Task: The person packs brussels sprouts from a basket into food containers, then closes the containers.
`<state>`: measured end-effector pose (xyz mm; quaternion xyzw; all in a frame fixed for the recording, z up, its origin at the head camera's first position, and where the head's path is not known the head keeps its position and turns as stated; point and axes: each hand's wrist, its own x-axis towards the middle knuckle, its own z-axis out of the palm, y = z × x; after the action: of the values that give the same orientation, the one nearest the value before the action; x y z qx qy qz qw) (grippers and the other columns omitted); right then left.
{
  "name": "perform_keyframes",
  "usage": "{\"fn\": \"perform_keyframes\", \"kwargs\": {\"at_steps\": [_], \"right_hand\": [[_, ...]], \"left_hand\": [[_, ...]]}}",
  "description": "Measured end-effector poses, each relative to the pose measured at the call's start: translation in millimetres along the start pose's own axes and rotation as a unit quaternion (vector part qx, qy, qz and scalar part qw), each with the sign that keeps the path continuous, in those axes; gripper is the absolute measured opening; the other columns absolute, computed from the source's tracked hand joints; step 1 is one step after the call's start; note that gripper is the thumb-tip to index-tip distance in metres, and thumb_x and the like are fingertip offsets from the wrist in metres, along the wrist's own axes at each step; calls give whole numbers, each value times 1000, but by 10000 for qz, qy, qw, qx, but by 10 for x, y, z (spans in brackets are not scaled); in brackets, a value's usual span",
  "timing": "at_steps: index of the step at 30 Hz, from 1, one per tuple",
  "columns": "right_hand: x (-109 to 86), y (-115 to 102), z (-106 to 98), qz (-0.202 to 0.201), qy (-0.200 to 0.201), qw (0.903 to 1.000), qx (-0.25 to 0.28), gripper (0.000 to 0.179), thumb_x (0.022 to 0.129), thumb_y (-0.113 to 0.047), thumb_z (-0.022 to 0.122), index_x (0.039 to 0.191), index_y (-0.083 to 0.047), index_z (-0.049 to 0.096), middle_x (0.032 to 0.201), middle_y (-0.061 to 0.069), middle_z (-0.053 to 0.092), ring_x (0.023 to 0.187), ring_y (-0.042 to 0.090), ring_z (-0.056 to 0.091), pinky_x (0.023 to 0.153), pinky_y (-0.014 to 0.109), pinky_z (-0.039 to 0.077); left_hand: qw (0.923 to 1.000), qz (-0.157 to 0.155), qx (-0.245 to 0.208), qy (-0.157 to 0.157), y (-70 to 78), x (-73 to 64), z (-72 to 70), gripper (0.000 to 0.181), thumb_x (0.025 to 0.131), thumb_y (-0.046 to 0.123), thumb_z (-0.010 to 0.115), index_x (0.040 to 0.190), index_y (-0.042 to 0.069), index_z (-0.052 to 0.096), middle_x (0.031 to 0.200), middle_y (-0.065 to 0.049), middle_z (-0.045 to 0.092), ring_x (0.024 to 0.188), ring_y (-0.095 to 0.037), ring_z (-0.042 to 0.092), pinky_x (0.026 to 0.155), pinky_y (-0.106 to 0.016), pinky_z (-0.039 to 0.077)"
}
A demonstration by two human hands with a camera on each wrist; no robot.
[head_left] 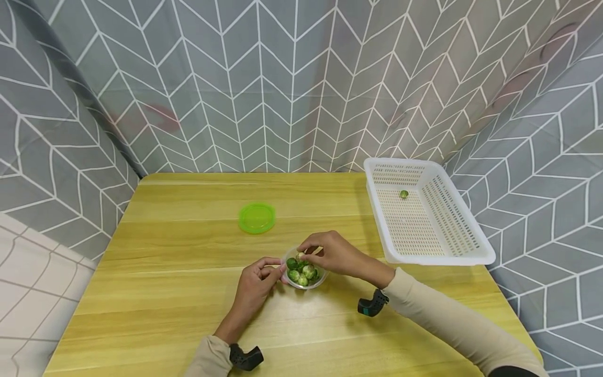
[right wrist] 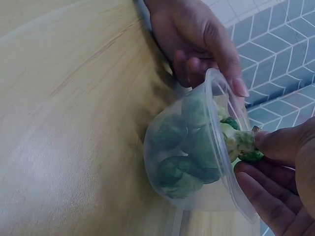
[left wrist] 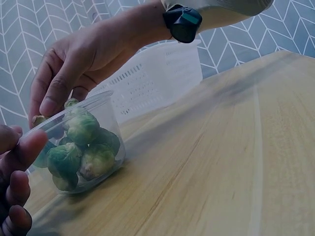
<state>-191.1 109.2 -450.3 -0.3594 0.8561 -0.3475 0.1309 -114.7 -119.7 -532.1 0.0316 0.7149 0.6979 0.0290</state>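
Note:
A clear round plastic container (head_left: pixel 324 278) stands on the table with several green Brussels sprouts (left wrist: pixel 82 128) inside. My left hand (head_left: pixel 254 283) holds its left side, thumb at the rim and fingers against the outer wall. From the other side, my right hand (head_left: pixel 336 254) reaches over the opening. Between its thumb and fingers it pinches a Brussels sprout (right wrist: pixel 244 143) by the pale stem end, right at the mouth of the container, as the right wrist view shows.
Behind the container lies a green round lid (head_left: pixel 256 218), flat on the wooden table (head_left: pixel 174 293). At the right, a white perforated basket (head_left: pixel 440 259) has one Brussels sprout (head_left: pixel 404 194) in it. Patterned curtains (head_left: pixel 282 104) hang around the table's back and sides.

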Motion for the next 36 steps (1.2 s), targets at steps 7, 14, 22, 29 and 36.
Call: {"fn": "perform_keyframes", "kwargs": {"at_steps": [7, 14, 22, 29, 36], "right_hand": [[-25, -10, -2, -70, -9, 10000, -25, 19, 95, -12, 72, 113, -5, 74, 112, 4, 73, 96, 16, 70, 76, 19, 56], [-67, 10, -21, -68, 206, 9998, 51, 19, 96, -15, 72, 112, -6, 75, 108, -1, 73, 95, 12, 69, 76, 21, 57], [-154, 71, -127, -49, 665, 9975, 248, 16, 96, -19, 72, 109, -10, 76, 105, -1, 74, 95, 11, 70, 74, 31, 59], [-283, 140, -248, 156, 916, 9954, 221, 15, 96, -17, 71, 109, -14, 76, 106, -3, 74, 97, 12, 70, 75, 29, 59], [-434, 168, -501, 646, 1335, 9886, 278, 15, 96, -17, 72, 109, -23, 76, 109, -6, 73, 99, 14, 69, 77, 33, 59]], "left_hand": [[10000, -20, -55, -23, -10, -3, 5, 26, 94, 35, 73, 111, 15, 72, 75, -6, 74, 57, -21, 55, 53, -26, 45], [10000, -19, -51, -10, -12, -5, 10, 26, 94, 36, 73, 111, 16, 72, 75, -6, 74, 57, -21, 54, 53, -26, 45], [9999, 27, -136, -9, -4, -8, 14, 26, 94, 35, 73, 111, 15, 72, 75, -7, 74, 56, -21, 54, 51, -26, 44], [9999, 64, -124, -25, -10, -3, 9, 26, 94, 34, 73, 111, 15, 72, 76, -7, 74, 55, -21, 54, 52, -26, 44], [10000, 39, -61, 14, -14, -9, 2, 26, 94, 34, 73, 111, 15, 72, 75, -6, 74, 56, -21, 53, 53, -25, 44]]}}
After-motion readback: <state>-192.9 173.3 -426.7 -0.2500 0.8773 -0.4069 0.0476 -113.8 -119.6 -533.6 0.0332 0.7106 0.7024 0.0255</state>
